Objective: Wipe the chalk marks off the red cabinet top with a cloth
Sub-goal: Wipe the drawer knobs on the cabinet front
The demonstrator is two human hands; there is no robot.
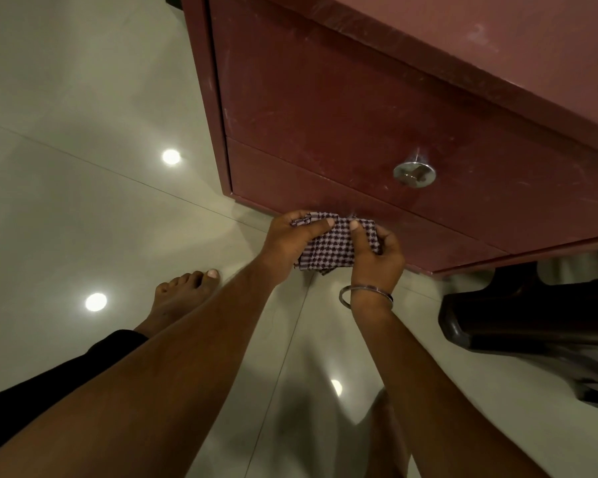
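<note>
Open floor (pixel 66 208) left, cabinet front (pixel 325 132) with protruding knob (pixel 414 174) ahead, dark stool (pixel 532 322) right (close beside cabinet)

Two hands (pixel 332 250), one cloth (pixel 328 248), one cabinet (pixel 359 108).

You stand on a shiny pale tile floor (pixel 66 219) with thin lines between the big tiles. Round lights (pixel 171 157) shine back from it. A dark brown chair (pixel 532 319) sits on your right, low down.

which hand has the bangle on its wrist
The right hand: a metal bangle circles its wrist. The left hand, also gripping the checked cloth, has a bare wrist.
</note>
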